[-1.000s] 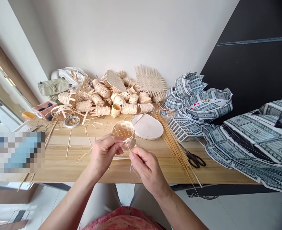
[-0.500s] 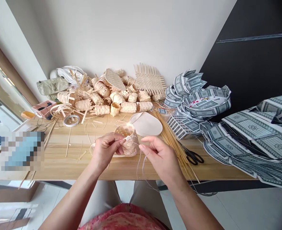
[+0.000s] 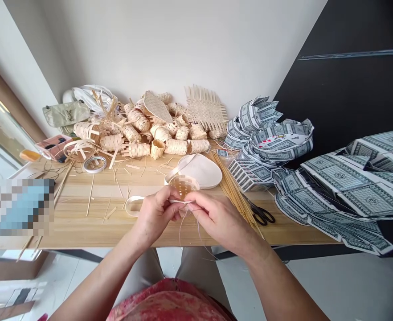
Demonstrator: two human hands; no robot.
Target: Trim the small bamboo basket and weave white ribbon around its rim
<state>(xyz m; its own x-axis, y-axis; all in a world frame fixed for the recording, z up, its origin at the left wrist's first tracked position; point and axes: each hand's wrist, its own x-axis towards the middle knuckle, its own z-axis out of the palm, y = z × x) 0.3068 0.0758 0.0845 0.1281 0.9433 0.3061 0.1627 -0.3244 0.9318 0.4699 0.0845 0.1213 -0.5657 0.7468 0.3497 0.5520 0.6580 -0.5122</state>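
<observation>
Over the wooden surface [image 3: 79,232], between both hands, a small woven basket [image 3: 183,183] is pinched by the left hand [image 3: 156,211] and thin thread [image 3: 180,229] by the right hand [image 3: 221,218]. The basket should be kept still and the thread pulled gently.

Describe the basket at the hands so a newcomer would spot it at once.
Start at the wooden table and go to its near part, where the left hand and right hand come together. Just beyond them is the woven basket, its open mouth showing. Unlike the woven pieces heaped by the wall, it is right at the hands.
</observation>
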